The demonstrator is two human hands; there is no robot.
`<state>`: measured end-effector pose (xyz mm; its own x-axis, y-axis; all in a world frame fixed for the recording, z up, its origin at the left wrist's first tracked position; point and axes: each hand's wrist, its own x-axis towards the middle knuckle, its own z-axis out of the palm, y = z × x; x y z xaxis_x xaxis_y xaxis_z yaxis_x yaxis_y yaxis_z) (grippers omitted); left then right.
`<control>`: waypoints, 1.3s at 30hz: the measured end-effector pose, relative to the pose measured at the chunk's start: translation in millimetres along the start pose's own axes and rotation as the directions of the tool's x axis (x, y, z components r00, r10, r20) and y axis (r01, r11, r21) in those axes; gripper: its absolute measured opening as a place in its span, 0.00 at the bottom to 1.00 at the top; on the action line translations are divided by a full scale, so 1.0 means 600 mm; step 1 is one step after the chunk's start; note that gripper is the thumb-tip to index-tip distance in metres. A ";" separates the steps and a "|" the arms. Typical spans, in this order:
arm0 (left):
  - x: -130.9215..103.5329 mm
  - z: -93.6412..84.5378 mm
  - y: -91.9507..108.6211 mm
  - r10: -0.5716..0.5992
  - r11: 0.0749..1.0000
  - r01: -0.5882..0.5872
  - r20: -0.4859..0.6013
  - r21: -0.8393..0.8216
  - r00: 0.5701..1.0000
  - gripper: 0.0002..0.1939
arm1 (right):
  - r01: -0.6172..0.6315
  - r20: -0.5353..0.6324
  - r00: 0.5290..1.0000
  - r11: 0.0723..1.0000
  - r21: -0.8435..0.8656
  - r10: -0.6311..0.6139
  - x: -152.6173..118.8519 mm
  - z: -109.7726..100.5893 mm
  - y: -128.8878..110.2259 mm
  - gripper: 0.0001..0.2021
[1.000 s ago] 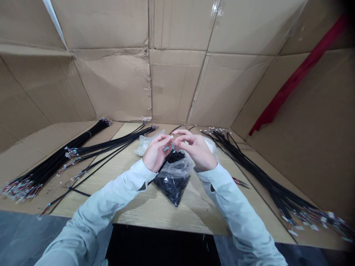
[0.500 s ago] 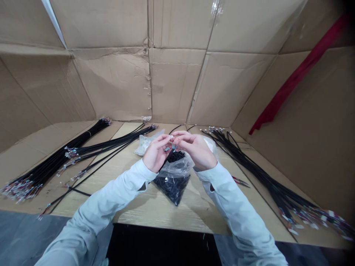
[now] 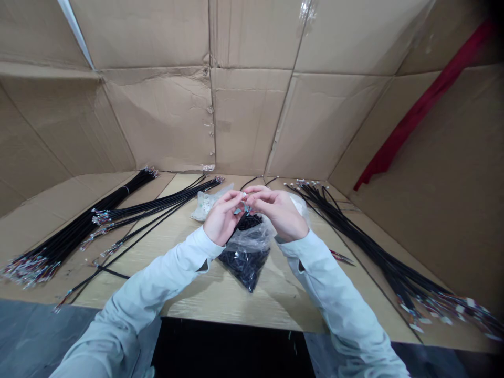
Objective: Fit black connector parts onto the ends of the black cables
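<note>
Cable in hand runs up beside the left palm, its wire end raised between both hands above the middle of the table. Left hand has thumb and forefinger pinched together on a small white piece, probably a connector; right hand curls in from the other side, fingertips bunched close at the wires, though I cannot tell whether they grip one. I judge the step to be fitting wires into that piece; whether any is seated is too small to see. The next move would call for a steady left pinch and a careful straight push of a single wire. Just below and nearer sits an open bag of black bits; farther out, a bag of white bits lies left and a pale bag right, partly behind the right hand. Beyond these, loose cables and a tied bundle lie left, while more cables and a red-handled tool lie right.
</note>
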<state>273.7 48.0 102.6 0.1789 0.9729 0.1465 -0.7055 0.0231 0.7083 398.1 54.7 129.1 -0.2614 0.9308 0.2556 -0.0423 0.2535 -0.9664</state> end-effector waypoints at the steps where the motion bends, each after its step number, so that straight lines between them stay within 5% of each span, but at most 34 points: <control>1: 0.000 0.000 0.000 0.003 1.000 -0.003 0.004 0.002 1.000 0.02 | 0.000 -0.001 1.000 1.000 0.000 0.000 0.000 0.000 0.000 0.08; 23: 0.005 -0.006 -0.016 0.239 0.960 -0.249 0.087 0.131 0.967 0.06 | 0.205 -0.153 0.960 0.962 -0.179 -0.233 -0.012 0.017 0.007 0.11; 30: 0.004 -0.013 -0.024 0.362 0.872 -0.379 0.112 0.310 0.925 0.08 | 0.250 -0.144 0.949 0.948 -0.197 -0.280 -0.013 0.018 0.005 0.12; 36: 0.007 -0.017 0.004 0.330 0.845 -0.373 0.175 0.383 0.928 0.13 | 0.197 -0.098 0.969 0.945 -0.260 -0.228 -0.013 0.010 -0.002 0.09; 39: 0.002 -0.015 0.029 0.376 0.698 -0.467 0.276 0.543 0.884 0.13 | 0.189 -0.072 0.974 0.944 -0.270 -0.215 -0.014 0.007 -0.004 0.10</control>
<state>255.3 51.7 109.0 0.0821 0.8054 0.5870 -0.2035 -0.5630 0.8010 396.4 45.4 129.0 -0.1759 0.8709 0.4589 0.1710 0.4861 -0.8570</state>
